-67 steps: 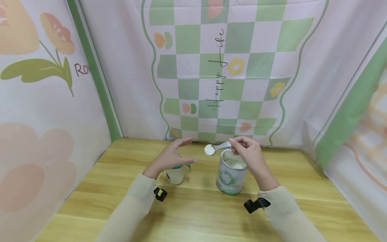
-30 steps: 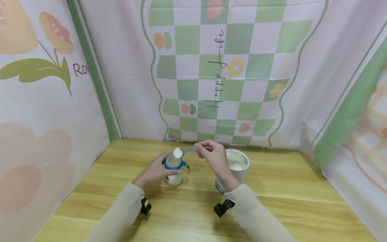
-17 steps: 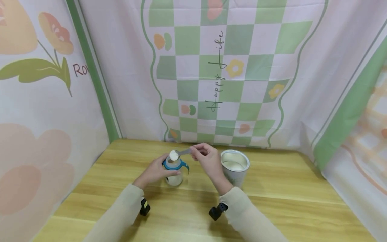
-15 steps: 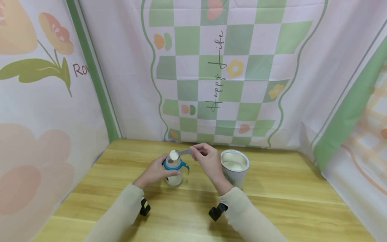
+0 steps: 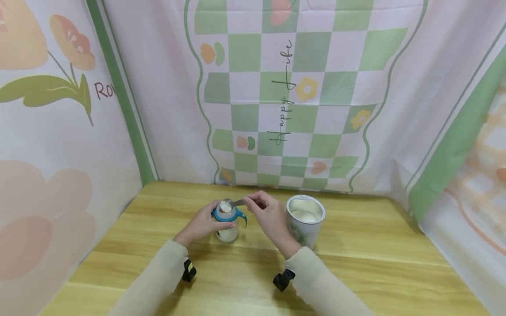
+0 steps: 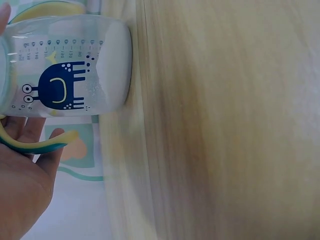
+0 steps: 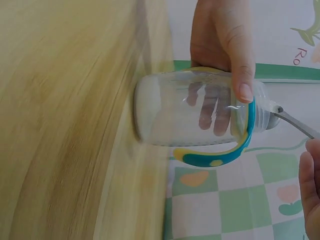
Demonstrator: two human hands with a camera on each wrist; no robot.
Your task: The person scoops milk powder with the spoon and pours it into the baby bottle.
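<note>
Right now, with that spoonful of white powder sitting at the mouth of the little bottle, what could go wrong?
Some hedged risks:
1. The baby bottle has a narrow mouth, and the spoon bowl nearly fills it, so powder may spill onto the wooden table.
2. The left hand grips the bottle; a nudge from the spoon could tip it.
3. The open powder can stands just beside the right hand, whose wrist might knock it.

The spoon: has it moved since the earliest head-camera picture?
Yes. The spoon in the right hand went left, from beside the open tin to the mouth of the bottle, which the left hand holds.
</note>
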